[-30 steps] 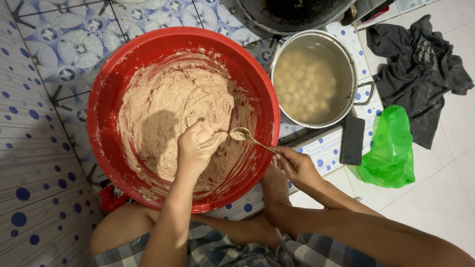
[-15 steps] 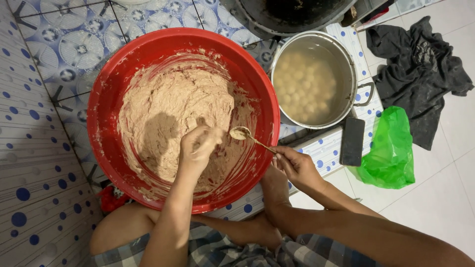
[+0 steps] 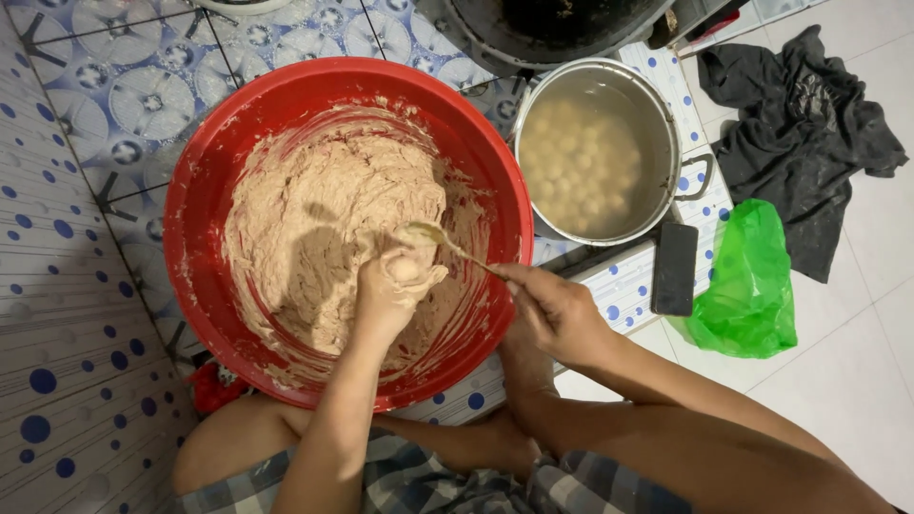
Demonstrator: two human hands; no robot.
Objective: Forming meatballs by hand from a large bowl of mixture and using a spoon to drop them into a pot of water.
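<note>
1. Our left hand (image 3: 395, 286) is clenched around a lump of pinkish paste (image 3: 324, 219) inside the red bowl (image 3: 205, 209).
2. Our right hand (image 3: 557, 309) grips a spoon (image 3: 447, 245), its bowl touching that lump.

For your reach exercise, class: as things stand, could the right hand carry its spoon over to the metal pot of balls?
Probably yes. The right hand holds the spoon at the red bowl rim, and the open, lidless pot stands right beside it with nothing between.
</note>
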